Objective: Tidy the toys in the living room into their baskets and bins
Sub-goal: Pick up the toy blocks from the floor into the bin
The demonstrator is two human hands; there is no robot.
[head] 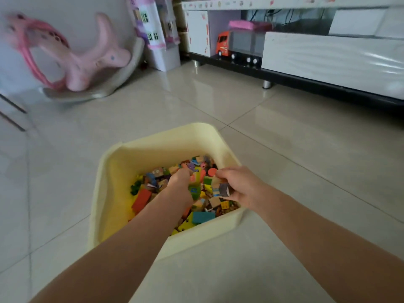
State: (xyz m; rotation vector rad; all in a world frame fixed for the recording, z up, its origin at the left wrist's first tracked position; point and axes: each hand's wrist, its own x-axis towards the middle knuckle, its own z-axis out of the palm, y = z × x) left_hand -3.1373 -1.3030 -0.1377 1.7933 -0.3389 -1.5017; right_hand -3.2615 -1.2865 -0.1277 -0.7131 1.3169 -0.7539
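- I see a pale yellow bin standing on the tiled floor, its bottom covered with a heap of small coloured toy blocks and puzzle pieces.
- My left hand reaches down into the middle of the heap with its back turned up; the fingers curl down among the pieces, but they are buried, so I cannot tell whether they hold anything.
- My right hand sits just inside the bin's right wall, fingers curled round a few pieces, among them a grey one and a pale wooden one with blue marks.
- The two hands are near each other over the heap, not touching.
- An orange-red block lies at the left edge of the heap, beside my left forearm.
- A teal block lies near the front wall of the bin, between my two forearms.
- Beyond the bin, at the far left, a pink rocking horse stands on a grey rocker base by the wall; it looks blurred.
- Next to it, against the wall, stands a tall toy house in white and purple.
- A low white TV cabinet runs along the right; on its dark lower ledge stands an orange toy truck with a grey box body.
- A pink box sits above the truck.
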